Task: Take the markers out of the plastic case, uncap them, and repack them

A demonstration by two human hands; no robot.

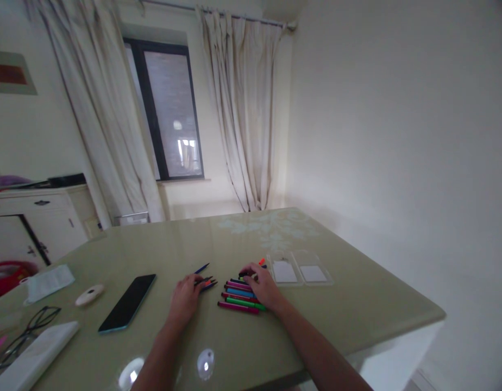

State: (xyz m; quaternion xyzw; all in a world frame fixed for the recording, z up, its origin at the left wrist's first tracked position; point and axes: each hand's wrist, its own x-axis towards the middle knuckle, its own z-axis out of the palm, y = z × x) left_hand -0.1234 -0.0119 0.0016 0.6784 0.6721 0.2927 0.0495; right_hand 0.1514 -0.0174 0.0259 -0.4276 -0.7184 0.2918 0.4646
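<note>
Several felt-tip markers (239, 292) lie side by side in a row on the table, in magenta, green, red, blue and purple. My left hand (186, 297) is left of the row, its fingers closed around a few dark-tipped pens (208, 283) that point right. A dark blue pen (202, 268) lies just beyond those fingers. At the far end of the row, my right hand (264, 287) pinches a dark-capped marker (243, 276), mostly hidden by the fingers. An orange-tipped marker (262, 262) shows behind the right hand.
An open clear plastic case (303, 271) lies right of my right hand. Toward the left are a phone (127, 303), a white round object (89, 295), a face mask (50, 283), glasses (29, 331) and a long white box (39, 358). The table's right edge borders a wall.
</note>
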